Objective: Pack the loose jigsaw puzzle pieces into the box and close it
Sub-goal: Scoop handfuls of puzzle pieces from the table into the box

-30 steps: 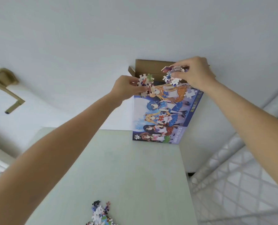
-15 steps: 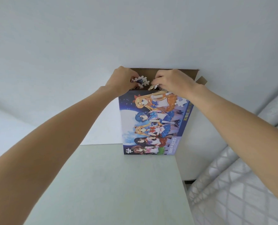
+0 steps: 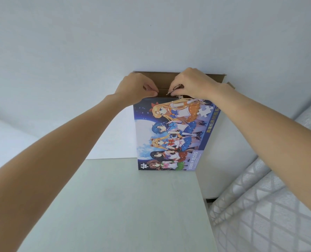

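The puzzle box (image 3: 171, 135) stands upright at the far end of the pale table (image 3: 125, 206), its printed cartoon front facing me and its brown top flap (image 3: 212, 78) open against the wall. My left hand (image 3: 136, 87) is at the box's open top, fingers curled and pinching a small puzzle piece at the rim. My right hand (image 3: 192, 84) is beside it over the opening, fingers curled round a few puzzle pieces (image 3: 174, 90) that poke out under the fingertips. The inside of the box is hidden.
A white wall (image 3: 151, 33) rises right behind the box. A grey quilted bed cover (image 3: 271, 206) lies along the table's right edge, with a narrow dark gap between them.
The view has tilted up, so the loose pile at the near table edge is out of frame. Both hands have lowered their pieces into the box opening; fewer pieces show.
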{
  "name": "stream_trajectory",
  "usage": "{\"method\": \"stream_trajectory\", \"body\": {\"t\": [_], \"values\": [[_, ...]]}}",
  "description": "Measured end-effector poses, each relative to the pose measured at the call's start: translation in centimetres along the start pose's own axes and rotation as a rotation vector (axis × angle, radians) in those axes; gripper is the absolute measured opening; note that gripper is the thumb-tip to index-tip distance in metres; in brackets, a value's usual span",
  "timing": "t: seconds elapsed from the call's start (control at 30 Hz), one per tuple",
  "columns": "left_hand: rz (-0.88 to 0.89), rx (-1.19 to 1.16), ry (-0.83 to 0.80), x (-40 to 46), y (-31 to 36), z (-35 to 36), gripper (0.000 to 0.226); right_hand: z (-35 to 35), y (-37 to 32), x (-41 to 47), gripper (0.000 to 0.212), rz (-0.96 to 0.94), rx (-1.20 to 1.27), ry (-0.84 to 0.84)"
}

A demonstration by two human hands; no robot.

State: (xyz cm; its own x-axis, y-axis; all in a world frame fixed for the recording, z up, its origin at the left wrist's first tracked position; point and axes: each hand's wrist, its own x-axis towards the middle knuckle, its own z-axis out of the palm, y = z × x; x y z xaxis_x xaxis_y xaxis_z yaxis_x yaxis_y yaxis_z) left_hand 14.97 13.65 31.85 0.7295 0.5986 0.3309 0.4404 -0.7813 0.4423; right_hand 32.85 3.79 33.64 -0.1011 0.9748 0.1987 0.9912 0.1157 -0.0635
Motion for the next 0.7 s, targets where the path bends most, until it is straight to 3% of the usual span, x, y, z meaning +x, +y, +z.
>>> {"method": "stream_trajectory", "body": {"t": [0.27, 0.4, 0.47, 0.57, 0.63, 0.7], "values": [[0.036, 0.032, 0.041, -0.7, -0.2, 0.3, 0.014, 0.1, -0.5, 0.0, 0.014, 0.052, 0.007, 0.1], [0.18, 0.281, 0.083, -0.6, -0.4, 0.5, 0.02, 0.3, -1.0, -0.7, 0.018, -0.002, -0.099, 0.167], [0.284, 0.344, 0.166, -1.1, -0.5, 0.4, 0.022, 0.7, -1.6, -1.4, 0.02, -0.03, -0.13, 0.227], [0.42, 0.334, 0.428, -3.8, -0.3, 0.1, 0.019, 1.6, -3.9, -3.3, 0.02, -0.047, -0.122, 0.424], [0.396, 0.251, 0.567, -7.3, -0.1, 0.4, 0.018, 2.9, -6.7, -5.1, 0.02, -0.033, -0.065, 0.558], [0.268, 0.129, 0.564, -12.3, 0.0, 1.3, 0.018, 5.2, -10.2, -7.5, 0.02, -0.004, 0.047, 0.584]]}}
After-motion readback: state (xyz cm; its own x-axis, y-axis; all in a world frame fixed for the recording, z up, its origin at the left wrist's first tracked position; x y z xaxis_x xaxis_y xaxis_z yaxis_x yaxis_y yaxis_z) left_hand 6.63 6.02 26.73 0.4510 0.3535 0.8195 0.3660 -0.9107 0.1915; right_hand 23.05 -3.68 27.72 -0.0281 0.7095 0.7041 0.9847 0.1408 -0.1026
